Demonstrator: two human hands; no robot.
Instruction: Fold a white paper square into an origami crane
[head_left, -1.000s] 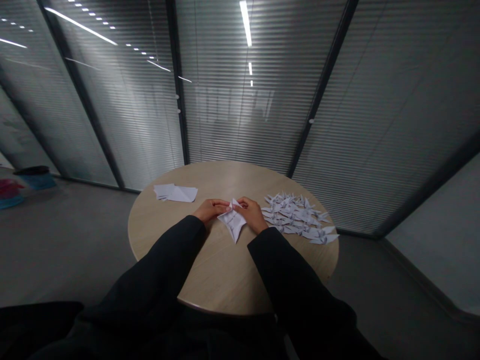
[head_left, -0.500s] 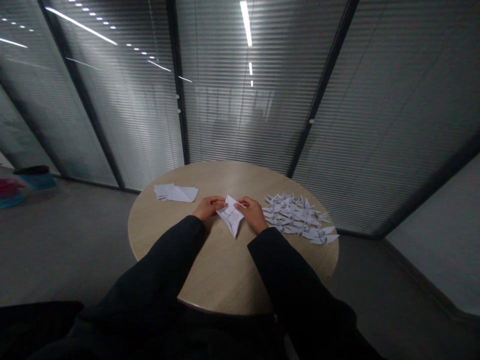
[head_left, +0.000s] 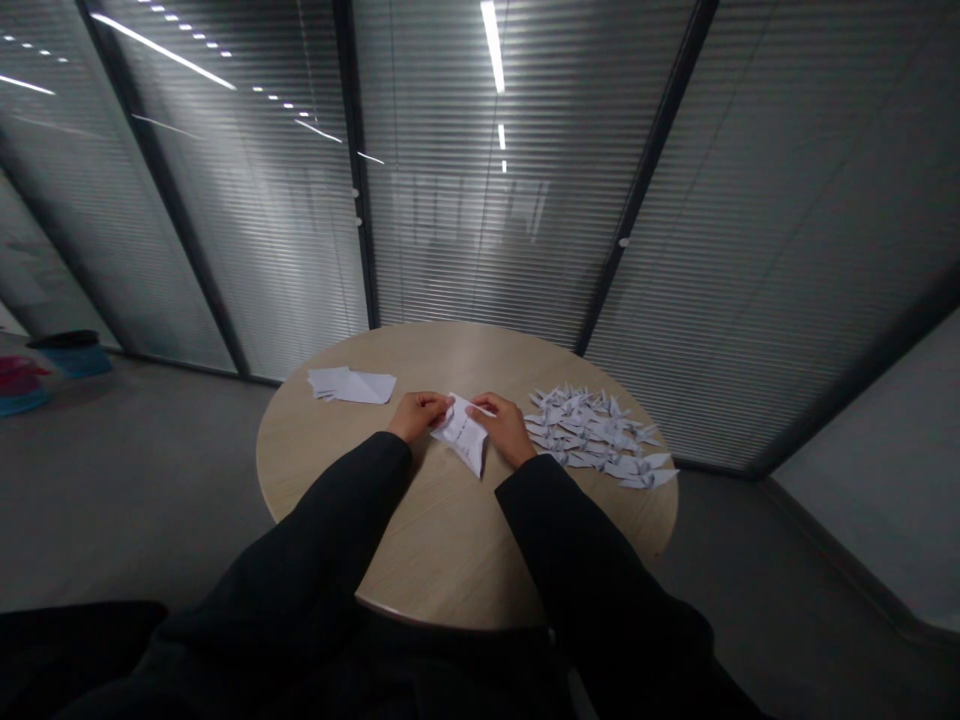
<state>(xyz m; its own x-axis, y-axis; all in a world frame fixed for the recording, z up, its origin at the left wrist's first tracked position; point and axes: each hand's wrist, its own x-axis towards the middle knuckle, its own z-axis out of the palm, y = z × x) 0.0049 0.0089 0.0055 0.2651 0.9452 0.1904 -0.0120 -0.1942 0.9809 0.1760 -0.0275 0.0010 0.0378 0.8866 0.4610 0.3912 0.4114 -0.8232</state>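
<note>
A partly folded white paper (head_left: 465, 437) lies between my two hands near the middle of the round wooden table (head_left: 442, 540). My left hand (head_left: 417, 414) pinches the paper's left upper edge with curled fingers. My right hand (head_left: 506, 427) grips its right upper edge, fingers closed on it. Both arms are in black sleeves. The paper's lower tip points toward me.
A heap of several folded white paper cranes (head_left: 596, 436) covers the table's right side. A small stack of flat white sheets (head_left: 351, 385) lies at the far left. Glass walls with blinds stand behind the table. Coloured bins (head_left: 45, 365) sit on the floor far left.
The paper has been folded narrower: its wide kite shape is now a slimmer, more rectangular form. Both hands stay at its top edge, barely shifted.
</note>
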